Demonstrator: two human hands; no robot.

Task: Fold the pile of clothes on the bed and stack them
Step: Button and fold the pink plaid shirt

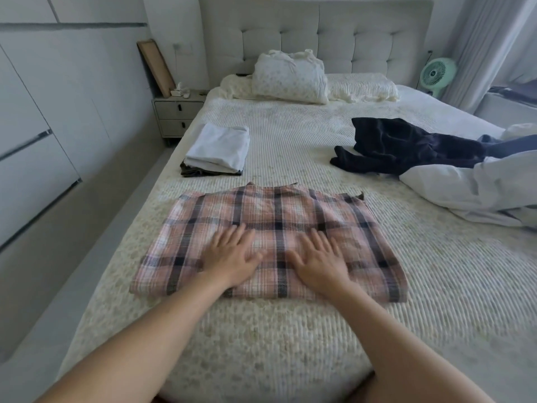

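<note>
Both of our hands are pressing flat on the pink plaid garment (273, 242) lying near the bed's (290, 344) foot, left hand (229, 257) beside right hand (319, 261), fingers straight and spread. We are seeing a folded stack (216, 151) resting further up on the left.

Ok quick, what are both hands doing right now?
Left hand: open, fingers flat, pressing on the plaid shirt.
Right hand: open, flat on the shirt too.

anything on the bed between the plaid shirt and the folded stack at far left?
Nothing visible. Both hands, left hand and right hand, lie flat on the plaid shirt. Between it and the folded stack there is only bare bedspread. The dark clothes lie off to the right, clear of that path.
</note>
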